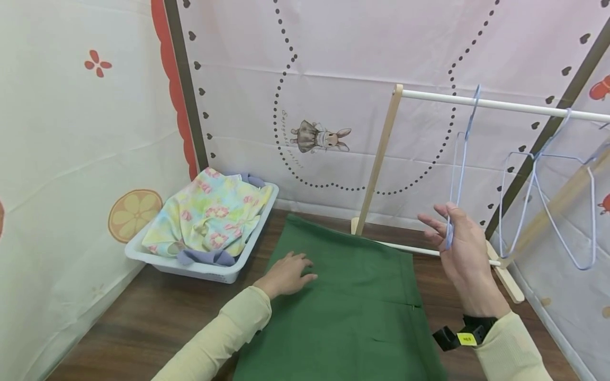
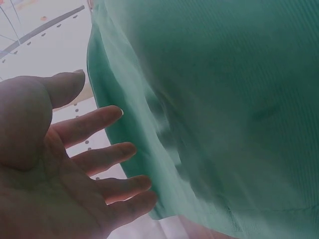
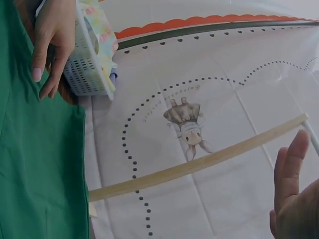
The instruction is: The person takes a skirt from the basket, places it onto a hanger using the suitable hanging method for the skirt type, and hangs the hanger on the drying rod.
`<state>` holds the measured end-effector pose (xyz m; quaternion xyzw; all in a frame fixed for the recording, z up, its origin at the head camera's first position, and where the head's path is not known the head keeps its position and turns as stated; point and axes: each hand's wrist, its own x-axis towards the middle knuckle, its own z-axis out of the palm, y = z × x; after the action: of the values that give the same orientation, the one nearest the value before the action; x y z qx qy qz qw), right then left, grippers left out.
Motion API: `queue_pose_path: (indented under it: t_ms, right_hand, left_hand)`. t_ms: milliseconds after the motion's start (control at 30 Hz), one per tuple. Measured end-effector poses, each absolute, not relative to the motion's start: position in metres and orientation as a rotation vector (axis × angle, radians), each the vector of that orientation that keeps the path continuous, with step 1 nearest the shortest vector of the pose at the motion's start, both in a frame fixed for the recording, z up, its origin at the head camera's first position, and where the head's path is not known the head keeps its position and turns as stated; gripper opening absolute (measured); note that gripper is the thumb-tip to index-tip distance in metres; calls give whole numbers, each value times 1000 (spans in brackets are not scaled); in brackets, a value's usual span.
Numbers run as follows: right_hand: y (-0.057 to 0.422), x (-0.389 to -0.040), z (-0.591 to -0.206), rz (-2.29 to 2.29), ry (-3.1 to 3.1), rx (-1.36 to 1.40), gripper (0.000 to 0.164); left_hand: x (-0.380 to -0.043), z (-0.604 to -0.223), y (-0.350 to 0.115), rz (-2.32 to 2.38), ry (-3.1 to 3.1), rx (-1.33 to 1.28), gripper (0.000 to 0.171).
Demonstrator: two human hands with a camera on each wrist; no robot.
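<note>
A green skirt [image 1: 343, 296] lies spread flat on the dark wooden table, with a small zip pull showing near its right edge. My left hand [image 1: 286, 275] is over its upper left part, fingers loosely extended; in the left wrist view the fingertips are close to the green cloth. My right hand [image 1: 459, 248] is raised at the right, by the lower end of a pale blue wire hanger [image 1: 463, 169] that hooks over the rack's rod. The hanger's lower end overlaps the palm in the head view. In the right wrist view, the right fingers [image 3: 289, 174] look straight.
A white basket [image 1: 259, 227] at the left holds a pastel floral cloth [image 1: 209, 211] and bluish-purple fabric. At the right stands a wooden-legged rack with a white rod [image 1: 438, 98]. More wire hangers [image 1: 548, 211] hang there. Printed fabric walls [image 1: 333, 42] enclose the back and sides.
</note>
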<state>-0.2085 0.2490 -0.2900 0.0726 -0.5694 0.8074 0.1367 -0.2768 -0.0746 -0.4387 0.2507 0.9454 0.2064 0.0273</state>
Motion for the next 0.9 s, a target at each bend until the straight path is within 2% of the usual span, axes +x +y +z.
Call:
queue_pose_path:
  t_ms: [267,500,767,900]
  right_hand:
    - [254,-202,-290,2283,-1692,211,68]
    - [258,-193,-300,2288,-1692,272,49]
    - [266,-184,-319,2346,-1750,180,54]
    - [272,-179,-331,2314,-1881,156,63]
  left_hand:
    - [-278,-438,-73,611,2919,780,44]
    - [-276,-438,-71,612,2906,775,43]
    - [-275,-439,-70,607,2896,784,43]
    - [-276,-441,-70,612,2890,783,43]
